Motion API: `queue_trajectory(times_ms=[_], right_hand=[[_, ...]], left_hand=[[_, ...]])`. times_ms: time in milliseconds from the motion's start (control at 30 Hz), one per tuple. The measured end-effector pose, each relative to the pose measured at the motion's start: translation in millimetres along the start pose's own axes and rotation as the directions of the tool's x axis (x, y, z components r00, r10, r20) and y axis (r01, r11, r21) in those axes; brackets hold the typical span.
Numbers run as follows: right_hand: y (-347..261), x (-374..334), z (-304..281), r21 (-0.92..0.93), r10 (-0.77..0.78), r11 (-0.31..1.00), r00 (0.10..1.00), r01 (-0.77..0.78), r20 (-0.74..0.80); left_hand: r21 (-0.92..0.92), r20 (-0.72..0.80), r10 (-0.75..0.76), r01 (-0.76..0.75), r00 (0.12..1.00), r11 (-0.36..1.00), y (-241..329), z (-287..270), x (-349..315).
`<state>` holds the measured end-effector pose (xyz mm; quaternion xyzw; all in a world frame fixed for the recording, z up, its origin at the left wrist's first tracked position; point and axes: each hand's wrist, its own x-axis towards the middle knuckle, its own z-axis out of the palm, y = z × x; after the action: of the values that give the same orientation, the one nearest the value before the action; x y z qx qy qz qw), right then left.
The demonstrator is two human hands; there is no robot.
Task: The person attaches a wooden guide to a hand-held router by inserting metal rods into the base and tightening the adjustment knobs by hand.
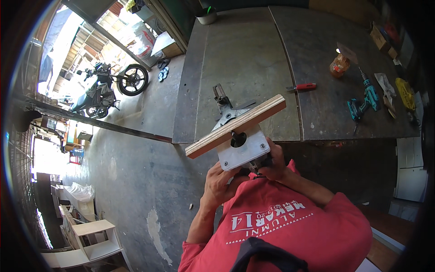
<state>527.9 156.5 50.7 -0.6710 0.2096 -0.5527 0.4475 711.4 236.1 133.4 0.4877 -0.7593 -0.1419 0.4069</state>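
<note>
Between my two hands is a small router [250,155], turned so its white square base plate faces up. A round hole in the plate shows a dark bit or collet inside. A plywood strip [269,107] lies slantwise across the plate, seemingly fixed to it. Beyond the strip, a metal guide bracket [222,100] with a slotted arm juts over the table edge. My left hand [220,183] is closed around the near left corner. On the right side, my right hand [275,162] grips the body, its fingers partly hidden. The router's lower body is mostly out of sight.
On the dark worktable [244,50] lie a red-handled cutter [304,86] and a teal cordless drill [368,97]. Further back stand an orange-filled jar [338,68] and a white pot [207,18]. A motorbike [102,90] and a pale wooden shelf unit [97,235] are to the left.
</note>
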Motion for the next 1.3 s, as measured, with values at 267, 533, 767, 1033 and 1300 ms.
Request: queue_trajectory(times_ms=[267, 533, 767, 1033, 1300], right_hand=[[4, 5, -1, 0.040, 0.056, 0.998, 0.997, -0.058, 0.048], [6, 10, -3, 0.005, 0.014, 1.000, 0.999, -0.014, 0.038], [6, 11, -9, -0.050, 0.049, 0.998, 0.994, -0.045, 0.097], [0, 11, -10, -0.038, 0.061, 0.998, 0.994, -0.058, 0.092], [-2, 9, -6, -0.006, 0.025, 1.000, 1.000, -0.025, 0.018]], left_hand=[[0.037, -0.010, 0.007, -0.007, 1.000, 0.999, -6, 3, 2], [0.071, -0.045, 0.030, -0.026, 0.999, 0.997, -5, 6, 3], [0.068, -0.070, 0.007, -0.002, 0.998, 0.998, -9, 11, -2], [-0.012, -0.073, -0.047, 0.046, 0.996, 0.999, -12, 17, -7], [-0.058, -0.076, -0.090, 0.086, 0.993, 0.995, -13, 20, -9]])
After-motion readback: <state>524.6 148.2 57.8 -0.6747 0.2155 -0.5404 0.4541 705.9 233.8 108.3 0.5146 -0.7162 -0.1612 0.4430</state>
